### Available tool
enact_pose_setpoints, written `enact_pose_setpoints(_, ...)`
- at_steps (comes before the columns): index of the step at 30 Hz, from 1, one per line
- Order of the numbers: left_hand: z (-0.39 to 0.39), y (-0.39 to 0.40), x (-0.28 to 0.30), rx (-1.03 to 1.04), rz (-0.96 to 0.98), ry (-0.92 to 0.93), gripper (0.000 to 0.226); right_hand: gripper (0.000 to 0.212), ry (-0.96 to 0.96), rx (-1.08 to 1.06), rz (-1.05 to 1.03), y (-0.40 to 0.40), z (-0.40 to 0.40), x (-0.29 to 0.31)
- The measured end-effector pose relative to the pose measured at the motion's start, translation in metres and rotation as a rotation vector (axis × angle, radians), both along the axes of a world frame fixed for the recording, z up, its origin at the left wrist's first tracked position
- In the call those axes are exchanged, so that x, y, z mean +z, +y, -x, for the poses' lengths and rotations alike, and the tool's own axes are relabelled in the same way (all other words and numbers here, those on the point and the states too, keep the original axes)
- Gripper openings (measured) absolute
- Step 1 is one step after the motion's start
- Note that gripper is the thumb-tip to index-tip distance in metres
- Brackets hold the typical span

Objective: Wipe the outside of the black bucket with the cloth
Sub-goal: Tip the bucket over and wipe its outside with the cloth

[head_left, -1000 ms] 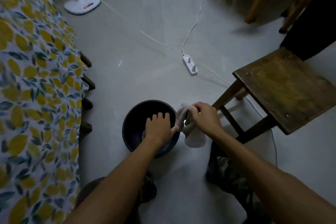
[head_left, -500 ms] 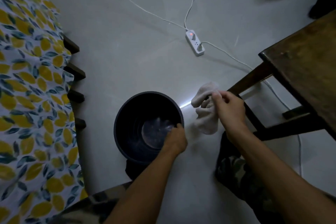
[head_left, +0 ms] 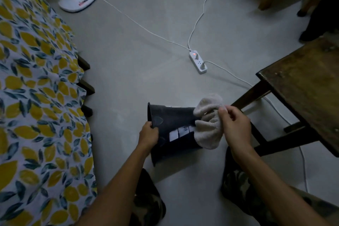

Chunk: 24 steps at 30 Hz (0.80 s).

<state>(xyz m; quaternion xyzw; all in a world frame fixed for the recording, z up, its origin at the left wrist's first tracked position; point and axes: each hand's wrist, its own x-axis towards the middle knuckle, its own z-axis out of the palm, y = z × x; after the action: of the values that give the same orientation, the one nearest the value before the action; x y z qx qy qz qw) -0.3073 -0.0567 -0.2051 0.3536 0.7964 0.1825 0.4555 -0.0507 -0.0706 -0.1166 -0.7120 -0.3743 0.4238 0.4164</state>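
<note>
The black bucket (head_left: 174,124) lies tipped on its side on the grey floor, its mouth to the left and its base to the right. White labels show on its outer wall. My left hand (head_left: 149,135) grips the rim at the mouth. My right hand (head_left: 235,126) holds a bunched off-white cloth (head_left: 208,126), which rests against the bucket's outer wall near the base.
A dark wooden stool (head_left: 302,93) stands close on the right. A white power strip (head_left: 198,62) with cables lies on the floor ahead. A fan base (head_left: 78,0) stands far left. A lemon-print cloth (head_left: 33,97) covers furniture on the left.
The bucket stood upright with my left hand at its rim; now it lies on its side. The cloth, held apart to the right before, now touches the bucket's outside.
</note>
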Motion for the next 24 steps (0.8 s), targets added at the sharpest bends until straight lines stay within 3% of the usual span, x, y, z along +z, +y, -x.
enact_pose_setpoints(6,-0.005,-0.01,-0.045,0.119,0.046,-0.115,0.026,0.016,-0.022,0.104,0.053,-0.021,0.005,-0.013)
enact_pose_setpoints(9,0.008,-0.012,-0.056,0.046,-0.005,-0.087,0.041,0.021,-0.037,0.131,0.095,-0.031,0.018,-0.027)
enact_pose_setpoints(11,0.017,-0.013,-0.058,-0.109,-0.084,-0.121,0.074,0.012,-0.053,0.152,0.137,-0.038,0.031,-0.042)
enact_pose_setpoints(13,0.022,-0.015,-0.063,-0.306,-0.034,-0.096,0.122,0.014,-0.08,0.175,0.148,-0.043,0.045,-0.058)
enact_pose_setpoints(15,0.023,-0.017,-0.066,-0.565,0.053,0.145,0.148,0.017,-0.105,0.217,0.122,-0.046,0.062,-0.073)
enact_pose_setpoints(18,0.025,-0.014,-0.068,-0.873,-0.024,0.676,0.157,0.016,-0.156,0.338,0.047,-0.047,0.086,-0.097)
enact_pose_setpoints(21,0.03,-0.003,-0.072,-0.997,-0.06,0.83,0.157,0.024,-0.31,0.567,-0.039,-0.049,0.109,-0.128)
enact_pose_setpoints(24,0.035,0.0,-0.083,-1.069,-0.113,0.872,0.135,0.052,-0.804,0.84,-0.172,-0.047,0.127,-0.175)
